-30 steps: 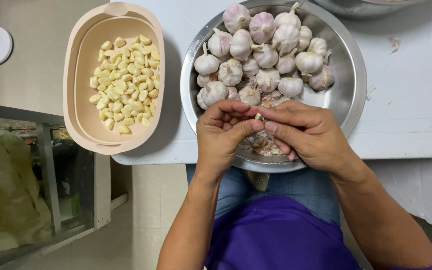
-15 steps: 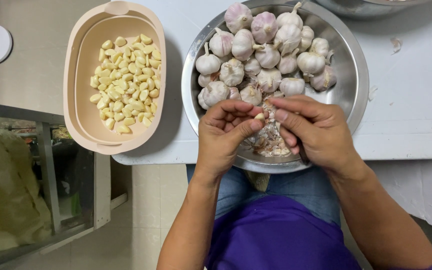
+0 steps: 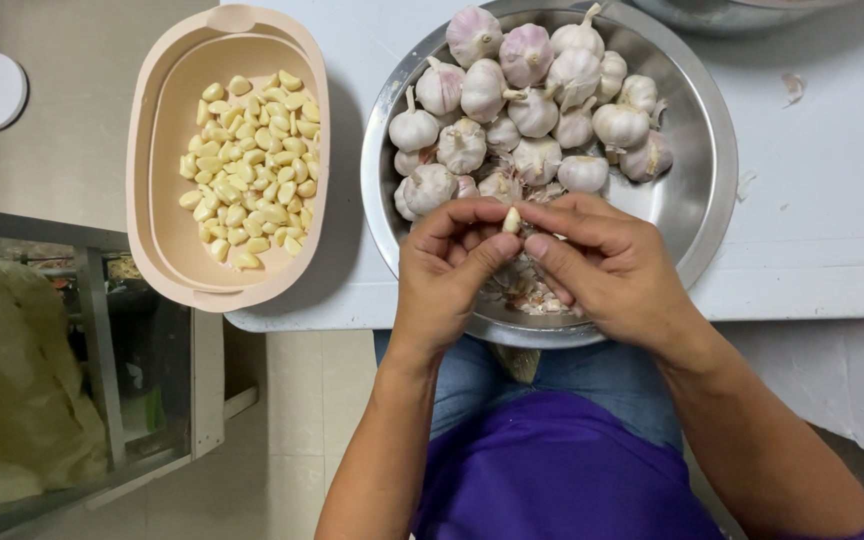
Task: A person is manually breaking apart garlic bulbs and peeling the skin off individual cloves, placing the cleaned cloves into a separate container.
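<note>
Clove (image 3: 512,219) now pokes out more; your left hand (image 3: 449,268) and right hand (image 3: 607,270) both pinch it, mid-frame over the steel bowl (image 3: 697,190).

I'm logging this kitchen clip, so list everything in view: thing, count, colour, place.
Garlic bulbs: about twenty, white with purple tinge, heaped in the far half of the steel bowl.
Steel bowl: one, silver, on the table in front of the person.
Peelings: a small pile, pale pink-white, at the near side of the bowl under the hands.
Peeled cloves: many, pale yellow, in the beige dish.
Beige dish: one, oval, on the table left of the bowl.
Table: one, white, with a few skin scraps.
Clove: one, pale, held between both hands' fingertips.
Left hand: pinching the clove over the bowl.
Right hand: pinching the clove from the other side.
</note>
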